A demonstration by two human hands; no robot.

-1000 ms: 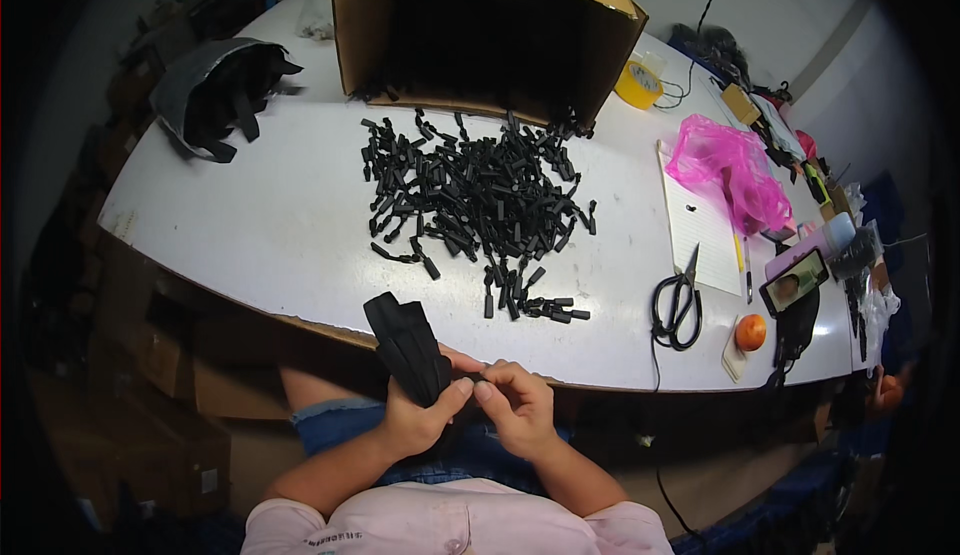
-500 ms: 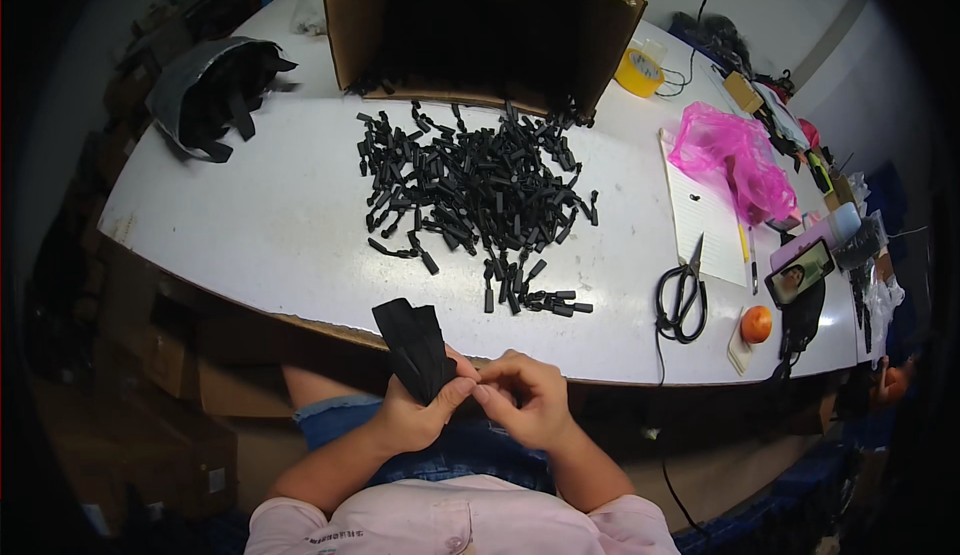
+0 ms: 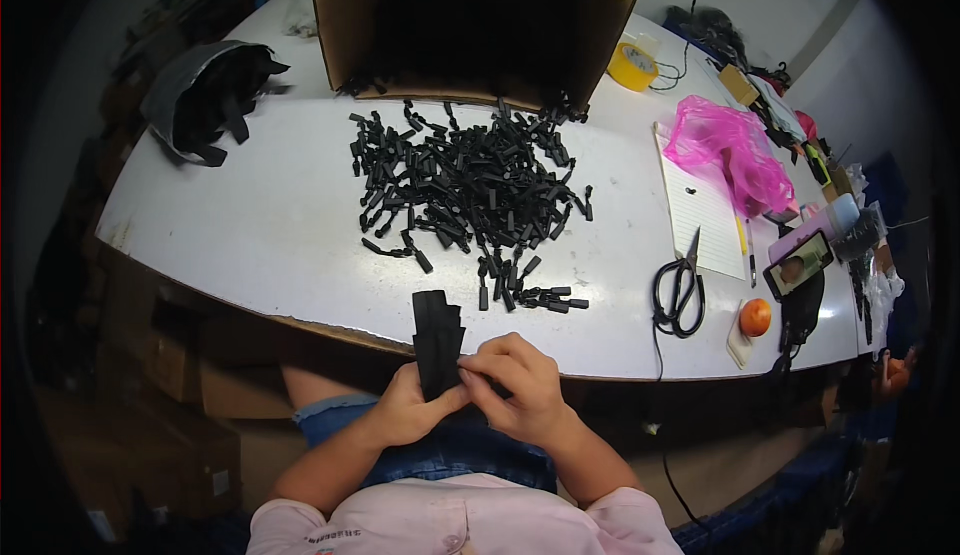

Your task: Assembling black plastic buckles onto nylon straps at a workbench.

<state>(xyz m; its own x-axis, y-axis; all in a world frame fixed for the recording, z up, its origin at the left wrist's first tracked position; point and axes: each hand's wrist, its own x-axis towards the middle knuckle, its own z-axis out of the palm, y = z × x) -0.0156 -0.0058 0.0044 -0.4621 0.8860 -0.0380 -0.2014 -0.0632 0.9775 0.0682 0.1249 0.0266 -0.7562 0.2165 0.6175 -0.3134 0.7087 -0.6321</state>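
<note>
A stack of flat black strips (image 3: 437, 340), seemingly fabric, stands up out of my left hand (image 3: 408, 410), which is closed around its lower end. The strips' upper ends are uneven, like steps. My right hand (image 3: 518, 387) meets the left at the stack's right edge, thumb and forefinger pinched together there. Whatever lies in that pinch is too small or too hidden to name. Beyond both hands, a heap of small black zipper-pull-like pieces (image 3: 480, 180) covers the middle of the white table (image 3: 270, 215).
An open cardboard box (image 3: 322, 30) lies behind the heap. To the left sits a grey bag (image 3: 165, 105) of black strips. At right are scissors (image 3: 680, 295), a notepad (image 3: 690, 205), a pink plastic bag (image 3: 725, 150), a phone (image 3: 798, 267), an orange fruit (image 3: 755, 317) and yellow tape (image 3: 632, 67).
The black stack has turned more upright and shifted slightly right. My right hand's pinch has moved up a little, against the stack's edge. The whole view has shifted slightly.
</note>
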